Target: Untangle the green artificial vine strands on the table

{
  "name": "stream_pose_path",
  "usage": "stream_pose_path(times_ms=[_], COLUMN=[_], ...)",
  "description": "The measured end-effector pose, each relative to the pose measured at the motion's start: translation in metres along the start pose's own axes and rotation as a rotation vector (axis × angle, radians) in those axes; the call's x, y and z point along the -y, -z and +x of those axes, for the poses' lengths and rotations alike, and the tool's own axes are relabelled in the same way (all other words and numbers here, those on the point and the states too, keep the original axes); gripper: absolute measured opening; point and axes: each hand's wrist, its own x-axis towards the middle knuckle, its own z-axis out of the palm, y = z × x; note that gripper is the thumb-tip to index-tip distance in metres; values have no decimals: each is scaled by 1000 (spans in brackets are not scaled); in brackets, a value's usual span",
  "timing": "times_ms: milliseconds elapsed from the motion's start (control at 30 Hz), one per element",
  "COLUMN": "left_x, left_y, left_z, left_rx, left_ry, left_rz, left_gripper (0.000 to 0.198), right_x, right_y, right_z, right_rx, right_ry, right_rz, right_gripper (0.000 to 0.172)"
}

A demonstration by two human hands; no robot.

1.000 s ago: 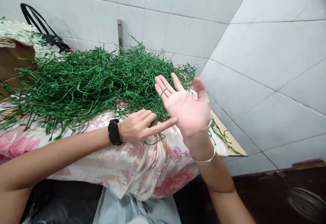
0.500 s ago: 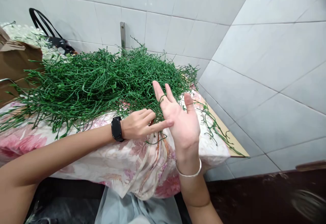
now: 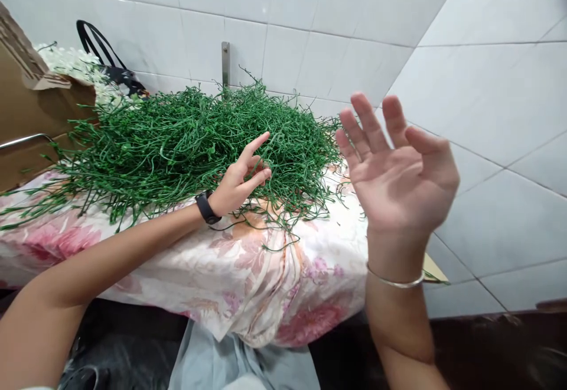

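Observation:
A wide heap of thin green artificial stems (image 3: 177,136) lies along the back of a flower-patterned cloth (image 3: 319,272). My left hand (image 3: 241,177), with a black band at the wrist, hovers at the heap's front edge; its index finger and thumb are apart and nothing shows between them. Raised to the right of the heap is my right hand (image 3: 398,171), palm toward the camera, fingers spread and holding nothing. A silver bangle (image 3: 396,282) circles that wrist. A few loose stems hang over the cloth in front of the heap.
At the left stands an open cardboard box (image 3: 48,106) with white flowers (image 3: 73,62) behind it and a dark bag (image 3: 121,80) by the tiled wall (image 3: 292,53). A metal strip (image 3: 225,65) is upright against the wall. A board corner (image 3: 434,270) shows beyond my right arm.
My right hand has moved up and right, away from my left hand, and now hides most of the loose stems on the board. My left index finger has swung upward toward the heap.

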Motion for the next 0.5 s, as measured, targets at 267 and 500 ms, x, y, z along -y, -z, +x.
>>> stream_pose_path(times_ms=[267, 500], left_x=[4, 10], left_y=[-1, 2], left_z=[3, 4], left_rx=[12, 6], left_ry=[84, 21], left_rz=[-189, -136], left_gripper=[60, 56], right_x=[-18, -78], right_y=[-5, -10], right_z=[12, 11], right_rx=[417, 382], right_ry=[351, 312], right_rz=[-787, -682], right_gripper=[14, 18])
